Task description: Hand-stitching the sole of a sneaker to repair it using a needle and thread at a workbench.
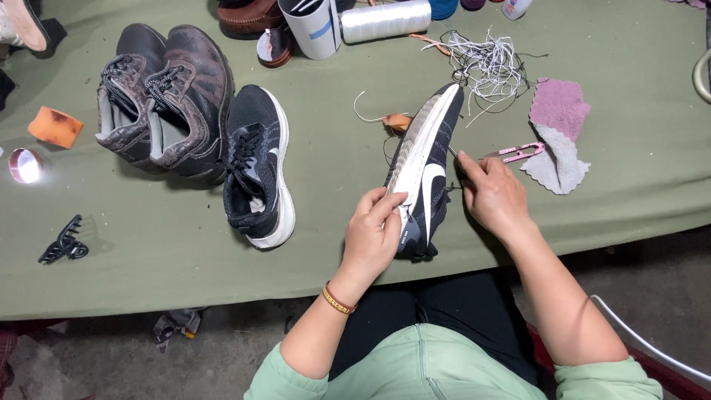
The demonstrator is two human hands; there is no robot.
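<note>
Left hand [374, 230] clamps a black sneaker [424, 167] on its side w/ white sole up; right hand [492, 194] pinches thread beside it, near pink snips [516, 153].

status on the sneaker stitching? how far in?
Done: cannot tell how much is sewn; cut thread scraps lie past the toe. In hand: the left hand steadies the black sneaker on its side, sole edge up, while the right hand pinches at its upper, a dark thread running to it. Left: the matching sneaker sits untouched beside it, and pink snips lie by the right hand.
</note>
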